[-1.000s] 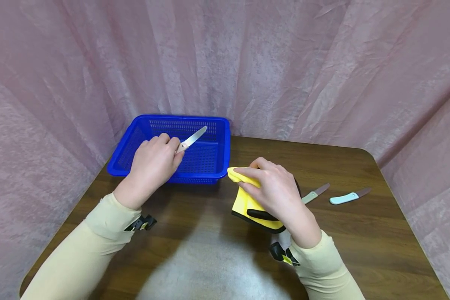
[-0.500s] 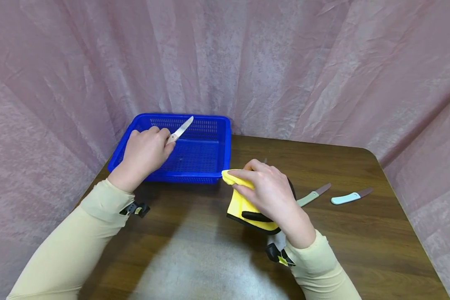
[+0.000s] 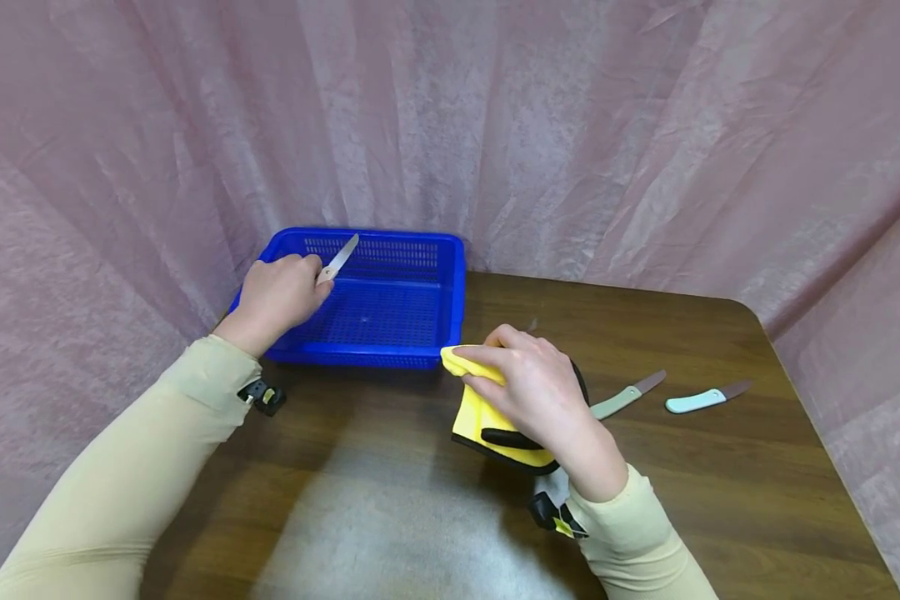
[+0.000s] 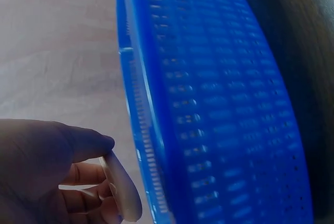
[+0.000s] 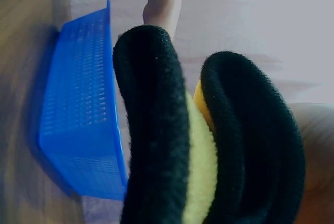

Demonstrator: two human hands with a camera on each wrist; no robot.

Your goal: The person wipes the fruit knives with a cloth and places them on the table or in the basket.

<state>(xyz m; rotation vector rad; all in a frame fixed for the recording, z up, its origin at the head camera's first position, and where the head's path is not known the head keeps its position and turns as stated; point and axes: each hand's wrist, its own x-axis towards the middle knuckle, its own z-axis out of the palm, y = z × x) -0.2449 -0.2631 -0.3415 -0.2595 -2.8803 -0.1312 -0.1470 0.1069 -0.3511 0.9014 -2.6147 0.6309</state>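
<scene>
My left hand (image 3: pixel 283 292) grips a small knife (image 3: pixel 339 260) by its pale handle over the left part of the blue basket (image 3: pixel 450 312). The blade points up and away toward the basket's back wall. In the left wrist view the pale handle (image 4: pixel 122 187) lies under the thumb, beside the basket's rim. My right hand (image 3: pixel 536 387) pinches a folded yellow cloth (image 3: pixel 476 408) with black edging, just in front of the basket's near right corner. Black edging (image 5: pixel 156 130) of the cloth fills much of the right wrist view.
Right of my right hand, a green-handled knife (image 3: pixel 618 402) and a light-blue-handled knife (image 3: pixel 696 401) lie on the wooden table (image 3: pixel 682 500). A blade tip (image 3: pixel 532 323) shows behind that hand. A pink curtain (image 3: pixel 540 142) hangs behind the table.
My left hand has moved left with the knife across the basket. My right hand has shifted slightly left and down, still holding the cloth.
</scene>
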